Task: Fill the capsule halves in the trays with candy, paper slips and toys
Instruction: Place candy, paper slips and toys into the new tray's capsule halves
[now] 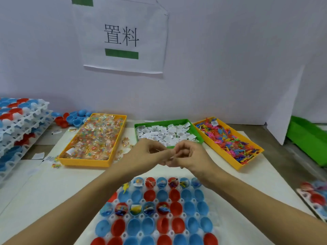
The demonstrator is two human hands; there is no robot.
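Note:
A white tray (pixel 139 216) of red and blue capsule halves lies in front of me; the far row and part of the third row hold fillings, the other halves look empty. My left hand (pixel 146 154) and my right hand (pixel 189 156) meet above the tray's far edge, fingers curled, pinching something small and pale between them, probably paper slips, though it is too hidden to be sure. Behind them stand a yellow bin of wrapped candy (pixel 95 138), a green bin of paper slips (pixel 164 132) and a yellow bin of small coloured toys (pixel 228 140).
Stacked trays of capsule halves (pixel 17 124) sit at the far left, with loose blue and red halves (pixel 74 117) behind the candy bin. A green box (pixel 307 137) stands at the right, and another filled tray (pixel 315 197) pokes in at the right edge. A white wall closes the back.

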